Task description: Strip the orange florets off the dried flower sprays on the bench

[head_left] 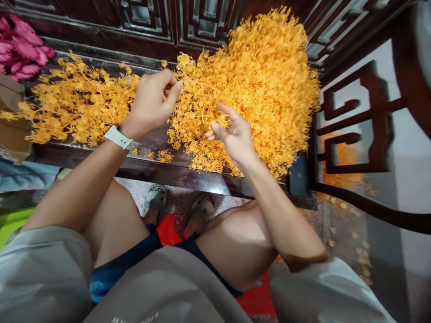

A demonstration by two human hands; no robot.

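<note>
A large heap of orange-yellow branched sprigs (256,85) covers a dark wooden bench (141,168), with a thinner spread (77,103) to the left. My left hand (150,105) sits above the gap between them, its fingertips pinched on a thin sprig stem (175,87). My right hand (234,137) rests at the heap's near side, with fingers apart among the sprigs. A white watch (121,138) circles my left wrist. Neither hand hides much of the heap, but the stems beneath it cannot be seen.
Pink flower-like bunches (22,47) and cardboard (11,119) lie at the far left. A carved dark wood frame (357,116) stands to the right, with orange bits on the floor (350,233) beside it. My sandalled feet (178,204) and a red plastic object (168,231) are below the bench.
</note>
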